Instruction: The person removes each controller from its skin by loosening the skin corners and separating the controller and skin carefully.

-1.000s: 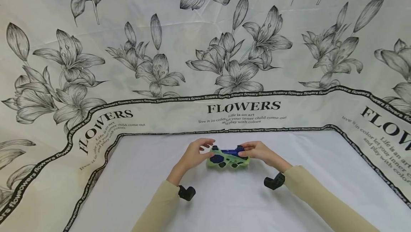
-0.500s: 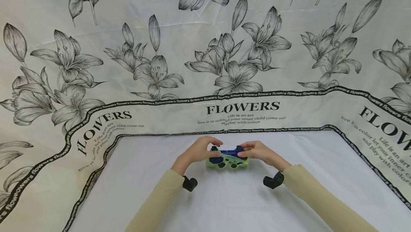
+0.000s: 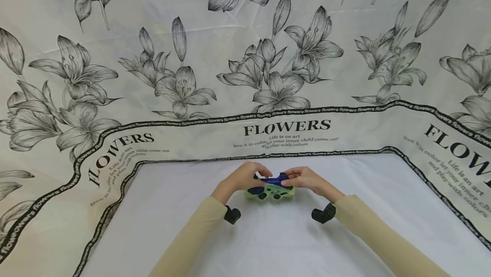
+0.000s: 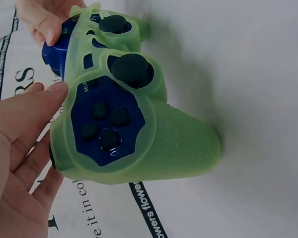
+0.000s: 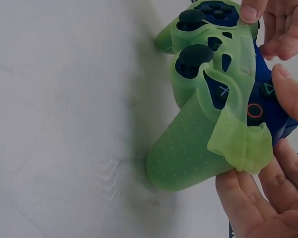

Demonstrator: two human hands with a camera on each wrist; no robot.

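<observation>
Pinching a blue controller [image 4: 109, 122], partly inside a green cover [image 4: 176, 139], are left grip [image 3: 242, 177] and right grip [image 3: 306, 179].

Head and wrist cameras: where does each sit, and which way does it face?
On the head: faces forward and down at the blue controller; left hand, right hand and sleeves show.
On the left wrist: faces the direction-button end; both hands show, left nearer.
On the right wrist: faces the circle-button end; both hands show, right nearer.
Both wrist views share the controller's green cover.
</observation>
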